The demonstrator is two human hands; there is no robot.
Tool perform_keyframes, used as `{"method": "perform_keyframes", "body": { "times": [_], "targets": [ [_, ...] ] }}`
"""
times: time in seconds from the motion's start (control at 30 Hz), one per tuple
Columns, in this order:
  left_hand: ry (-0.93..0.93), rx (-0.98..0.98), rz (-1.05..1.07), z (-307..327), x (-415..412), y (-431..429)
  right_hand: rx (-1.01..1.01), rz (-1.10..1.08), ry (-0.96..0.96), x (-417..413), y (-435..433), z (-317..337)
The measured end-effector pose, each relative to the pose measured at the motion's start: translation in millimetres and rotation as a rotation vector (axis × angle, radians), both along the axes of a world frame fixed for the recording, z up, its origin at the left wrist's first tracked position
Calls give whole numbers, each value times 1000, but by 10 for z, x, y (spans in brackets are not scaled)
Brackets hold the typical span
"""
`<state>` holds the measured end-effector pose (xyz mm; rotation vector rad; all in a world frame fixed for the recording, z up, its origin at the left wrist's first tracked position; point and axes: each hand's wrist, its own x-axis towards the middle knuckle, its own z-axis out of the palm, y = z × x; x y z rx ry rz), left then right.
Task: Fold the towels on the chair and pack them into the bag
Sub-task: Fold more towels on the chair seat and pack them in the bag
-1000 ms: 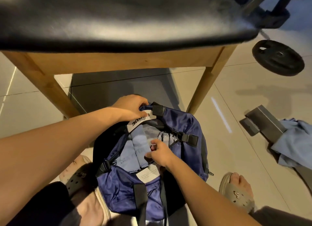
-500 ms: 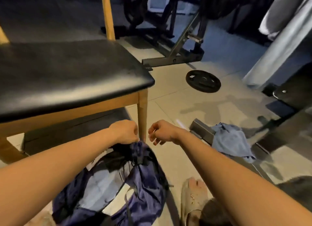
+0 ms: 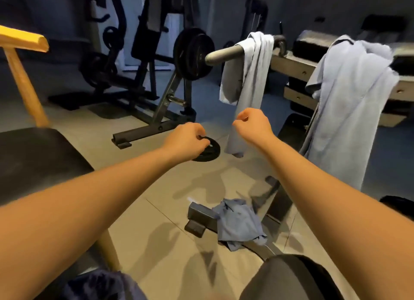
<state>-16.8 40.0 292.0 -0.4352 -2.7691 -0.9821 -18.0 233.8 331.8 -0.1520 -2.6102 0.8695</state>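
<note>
Two hands are raised over the tiled floor [image 3: 156,210], and nothing is held in either. The left hand [image 3: 186,140] is seen knuckles up with fingers curled under. The weight plate [image 3: 210,152] behind it lies on the floor well beyond and is judged not to be touched. The right hand [image 3: 253,126] is closed to a loose fist, thumb laid on the index finger, with no cloth pinched as far as can be told.

Three light blue towels are counted:
- The hanging towel [image 3: 248,75] is draped over the barbell end [image 3: 224,53], far centre, beyond the right hand.
- The larger towel [image 3: 351,102] is draped over gear by the padded bench [image 3: 313,42], far right.
- The crumpled towel [image 3: 239,225] is left on the floor, near centre, against the frame foot [image 3: 199,217].

The chair [image 3: 33,161] is placed at left, with a black seat and a yellow wooden back. No towel is seen on the part of the seat in view. The bag [image 3: 100,286], dark blue, is cut off at the near edge beside the chair leg, and its opening is not shown.

The step is judged to be fetching the next towel, with its folding not yet begun. The next move is judged to call for fingers to be opened and a reach to be made forward to the hanging towel or down to the crumpled one. The towel would then be carried to the seat for folding.

No brand, label or writing can be read.
</note>
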Motion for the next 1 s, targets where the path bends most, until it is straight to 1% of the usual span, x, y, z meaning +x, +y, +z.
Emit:
{"method": "perform_keyframes", "body": {
  "times": [0.1,0.2,0.27,0.33,0.43,0.5,0.6,0.67,0.73,0.8,0.9,1.0],
  "targets": [
    [49,54,-18,334,-417,365,-37,-27,50,-305,326,271],
    [39,143,-64,587,-792,688,-64,-27,87,-666,607,446],
    [40,195,-88,722,-1000,897,-128,-17,91,-883,752,546],
    [14,289,-105,828,-1157,1102,-289,-8,94,-1032,831,673],
    [-78,459,-141,934,-1282,1374,-564,27,67,-1235,876,813],
    [-110,558,-124,983,-1315,1499,-657,50,48,-1313,869,871],
    [-164,685,-77,1087,-1257,1541,-676,37,95,-1311,858,952],
    [-188,690,-83,1187,-1156,1485,-681,41,118,-1233,845,1025],
    [-192,695,-97,1309,-1005,1382,-657,96,125,-1091,792,1137],
    [-196,755,-89,1421,-837,1222,-603,182,139,-914,672,1285],
    [-200,889,16,1590,-566,867,-504,345,170,-649,448,1482],
    [-194,1003,79,1751,-250,438,-393,531,122,-354,144,1676]
  ]
}}
